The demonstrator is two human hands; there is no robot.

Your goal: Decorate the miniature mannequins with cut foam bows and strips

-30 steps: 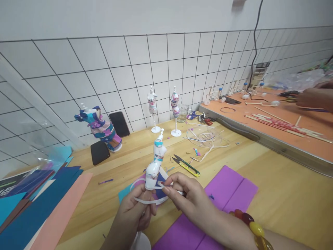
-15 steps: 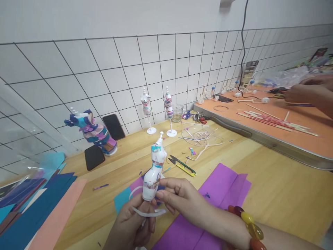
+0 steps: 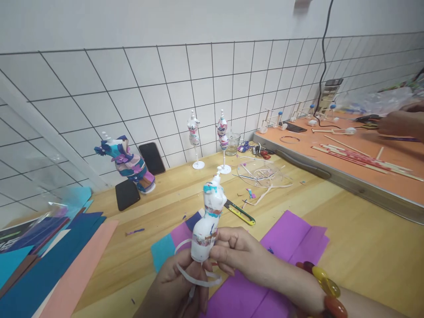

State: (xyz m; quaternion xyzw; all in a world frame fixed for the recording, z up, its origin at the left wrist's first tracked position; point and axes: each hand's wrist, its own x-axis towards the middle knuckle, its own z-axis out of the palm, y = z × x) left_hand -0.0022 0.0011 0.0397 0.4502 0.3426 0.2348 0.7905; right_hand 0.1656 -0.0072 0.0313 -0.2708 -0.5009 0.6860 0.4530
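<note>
A small white dress-form mannequin (image 3: 206, 229) stands nearly upright between my hands, with scraps of turquoise, brown and purple stuck to it. My left hand (image 3: 175, 282) is closed around its stand just below the body. A thin white strip (image 3: 198, 280) curls loosely around that hand. The fingers of my right hand (image 3: 243, 254) are closed against the mannequin's lower hip; their tips are partly hidden behind it. Under my right arm lies purple paper (image 3: 281, 238). Turquoise, pink and navy pieces (image 3: 164, 249) lie behind my left hand. Yellow-green thread snips (image 3: 243, 214) rest just beyond the mannequin.
Two more white mannequins (image 3: 194, 137) stand by the tiled wall. A dressed mannequin (image 3: 130, 163) leans at the left near two phones (image 3: 127, 194). Coloured sheets (image 3: 66, 251) are stacked at left. A clear dish (image 3: 255, 174) holds scraps. Another person's hand (image 3: 402, 123) works over an orange board (image 3: 347, 141).
The whole view has shifted slightly, so most things appear further right. My hands keep the same hold on the mannequin. The other person's hand is blurred by motion.
</note>
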